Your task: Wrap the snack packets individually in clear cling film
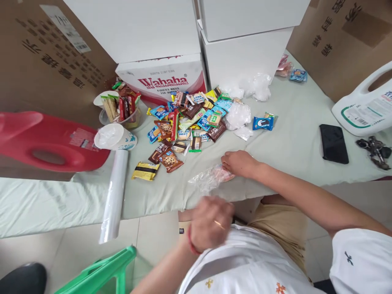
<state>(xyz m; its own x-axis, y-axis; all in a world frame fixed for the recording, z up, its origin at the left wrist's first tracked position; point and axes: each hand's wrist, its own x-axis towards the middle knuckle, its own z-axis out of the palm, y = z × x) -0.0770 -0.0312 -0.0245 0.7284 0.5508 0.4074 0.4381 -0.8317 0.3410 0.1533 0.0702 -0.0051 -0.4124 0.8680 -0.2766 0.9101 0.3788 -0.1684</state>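
My right hand (240, 163) rests at the table's front, its fingers closed on a clear plastic bag (208, 178) with something pinkish inside. Nearer my body, my left hand (211, 222) is raised and blurred by motion, with a red band at the wrist; its fingers are curled, but I cannot make out what is in them. Beyond the bag lies a heap of wrapped snacks (190, 118), mostly biscuits in blue, brown and yellow wrappers. A yellow packet (145, 171) and a brown cookie packet (170, 160) lie at the near left of the heap.
On the left are a roll of plastic bags (114, 196), a paper cup (114, 136), a snack tub (131, 118) and a red jug (55, 141). Crumpled clear bags (239, 115), a blue packet (263, 123), a phone (334, 143), keys (374, 151) and a white jug (364, 108) lie rightward. Boxes (162, 75) line the back.
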